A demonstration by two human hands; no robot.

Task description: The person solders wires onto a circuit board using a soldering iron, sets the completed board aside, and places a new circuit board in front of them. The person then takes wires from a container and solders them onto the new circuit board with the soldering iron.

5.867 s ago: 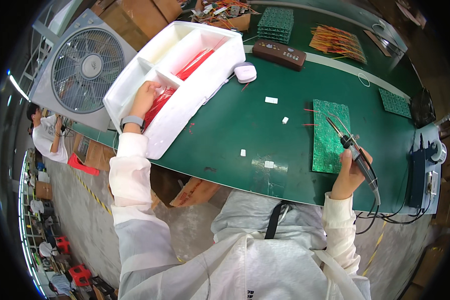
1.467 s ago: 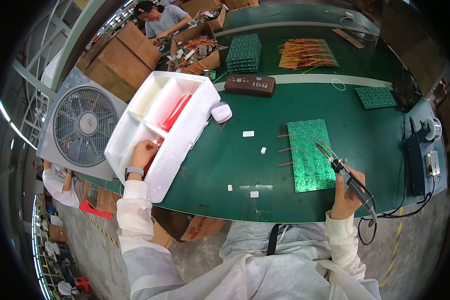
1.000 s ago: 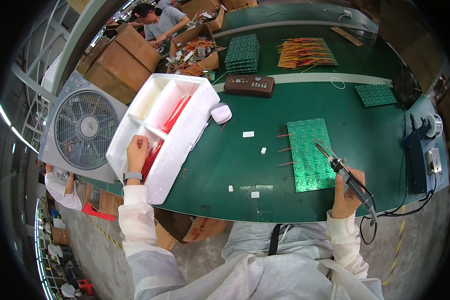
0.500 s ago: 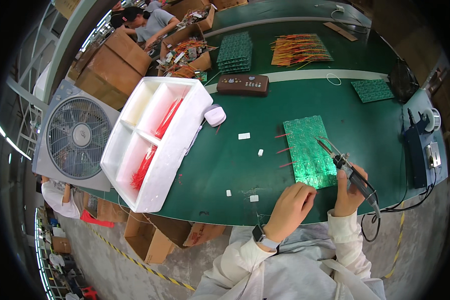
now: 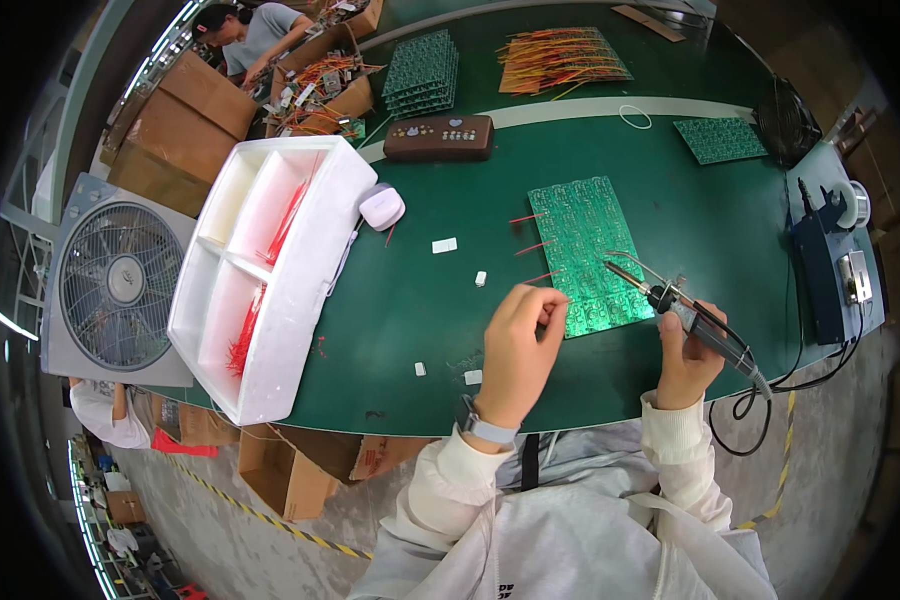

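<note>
A green circuit board panel (image 5: 580,225) lies on the green bench in front of me. Three short red wires (image 5: 534,247) stick out from its left edge. My right hand (image 5: 688,362) grips a soldering iron (image 5: 698,325) with a thin metal guide tube beside it, the tip pointing left over the lower middle of the panel. Beside the panel's lower left corner is my left hand (image 5: 522,345), thumb and fingertips pinched together. Whatever those fingertips hold, if anything, is too small to make out.
On the left, a white foam box (image 5: 295,330) holds red wires, beside a grey fan (image 5: 125,280). A blue soldering station (image 5: 820,270) with a solder spool stands right. Behind lie a brown case (image 5: 438,138), stacked boards (image 5: 420,75) and orange wires (image 5: 560,60). Another person works far left.
My left hand has gone from below the panel to its lower left corner, fingers pinched. My right hand still holds the iron over the panel. The whole view has shifted slightly.
</note>
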